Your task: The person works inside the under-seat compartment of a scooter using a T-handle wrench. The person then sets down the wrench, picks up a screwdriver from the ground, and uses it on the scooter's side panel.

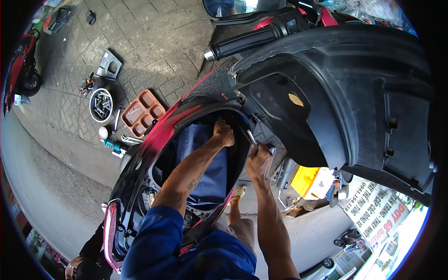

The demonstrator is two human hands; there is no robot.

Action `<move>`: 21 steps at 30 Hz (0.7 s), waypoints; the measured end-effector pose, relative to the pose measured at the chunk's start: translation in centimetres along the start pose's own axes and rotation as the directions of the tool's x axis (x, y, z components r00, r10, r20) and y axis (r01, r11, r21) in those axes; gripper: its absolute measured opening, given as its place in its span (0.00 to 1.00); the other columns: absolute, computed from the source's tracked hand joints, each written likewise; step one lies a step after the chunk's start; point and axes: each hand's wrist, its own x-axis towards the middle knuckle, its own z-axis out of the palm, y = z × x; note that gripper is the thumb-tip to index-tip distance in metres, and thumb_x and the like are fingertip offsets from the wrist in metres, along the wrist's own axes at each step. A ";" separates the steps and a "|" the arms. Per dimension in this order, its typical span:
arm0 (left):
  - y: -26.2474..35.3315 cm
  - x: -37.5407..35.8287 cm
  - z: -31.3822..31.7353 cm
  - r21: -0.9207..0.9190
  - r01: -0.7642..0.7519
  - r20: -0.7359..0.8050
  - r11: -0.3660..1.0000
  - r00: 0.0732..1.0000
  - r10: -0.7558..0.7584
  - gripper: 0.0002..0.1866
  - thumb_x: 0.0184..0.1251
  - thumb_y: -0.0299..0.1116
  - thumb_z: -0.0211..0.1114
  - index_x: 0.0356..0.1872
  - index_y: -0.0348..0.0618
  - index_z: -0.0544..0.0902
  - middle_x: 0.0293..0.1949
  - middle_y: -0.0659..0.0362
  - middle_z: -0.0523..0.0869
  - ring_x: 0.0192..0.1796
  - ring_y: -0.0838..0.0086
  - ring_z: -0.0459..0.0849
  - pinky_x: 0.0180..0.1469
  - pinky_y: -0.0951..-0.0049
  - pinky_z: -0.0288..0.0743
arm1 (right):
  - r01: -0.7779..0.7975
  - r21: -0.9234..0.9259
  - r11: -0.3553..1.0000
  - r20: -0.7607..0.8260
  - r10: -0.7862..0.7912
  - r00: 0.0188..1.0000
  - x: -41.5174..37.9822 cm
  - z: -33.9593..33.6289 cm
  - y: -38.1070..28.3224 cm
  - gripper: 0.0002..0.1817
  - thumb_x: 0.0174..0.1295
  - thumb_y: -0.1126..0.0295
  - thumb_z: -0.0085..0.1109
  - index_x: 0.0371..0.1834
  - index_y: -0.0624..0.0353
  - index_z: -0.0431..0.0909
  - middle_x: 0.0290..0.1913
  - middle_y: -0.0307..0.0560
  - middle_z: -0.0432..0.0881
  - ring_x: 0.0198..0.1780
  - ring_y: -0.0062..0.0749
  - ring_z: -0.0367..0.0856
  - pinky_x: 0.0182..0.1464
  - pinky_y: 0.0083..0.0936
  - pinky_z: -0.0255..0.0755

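Seen from above, a person in a blue sleeve leans over a red and black scooter body (pixel 140 163) with its black padded seat (pixel 354 88) tipped up on its hinge. The left hand (pixel 223 133) reaches deep into the open under-seat compartment, fingers curled and pressed together against its front rim, near the seat hinge. The right hand (pixel 259 161) sits just outside that rim, fingers closed around the handle of a slim silver metal tool (pixel 252 138), whose tip points up toward the hinge. A blue cloth (pixel 210 177) lies inside the compartment beneath the left forearm. On the paved ground to the left sit an orange compartmented plastic tray (pixel 142 113) and a round bowl of metal parts (pixel 101 105).
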 end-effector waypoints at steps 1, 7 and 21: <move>-0.1 0.0 0.5 0.011 0.024 -0.114 1.000 0.993 -0.023 0.07 0.53 0.41 0.56 0.23 0.62 0.82 0.27 0.64 0.80 0.44 0.66 0.79 0.58 0.58 0.64 | -0.023 -0.016 1.000 0.025 0.023 0.999 0.4 0.2 -0.1 0.06 0.58 0.78 0.55 0.35 0.67 0.81 0.32 0.61 0.81 0.33 0.57 0.80 0.35 0.44 0.73; -0.3 -0.5 1.1 -0.100 0.021 -0.292 0.995 0.955 -0.050 0.11 0.53 0.45 0.56 0.31 0.56 0.82 0.36 0.60 0.81 0.52 0.61 0.76 0.61 0.53 0.59 | 0.098 -0.047 0.994 0.040 -0.096 0.995 1.3 1.6 -0.4 0.06 0.59 0.77 0.56 0.37 0.66 0.79 0.32 0.61 0.80 0.31 0.57 0.80 0.35 0.45 0.72; 0.0 -3.0 -1.6 -0.340 -0.001 -0.422 0.940 0.894 -0.152 0.25 0.64 0.53 0.58 0.58 0.53 0.76 0.55 0.54 0.80 0.51 0.56 0.81 0.55 0.48 0.67 | 0.362 0.003 0.932 0.253 -0.351 0.902 0.7 1.8 -1.4 0.15 0.50 0.75 0.66 0.40 0.66 0.77 0.32 0.57 0.78 0.34 0.54 0.79 0.37 0.43 0.74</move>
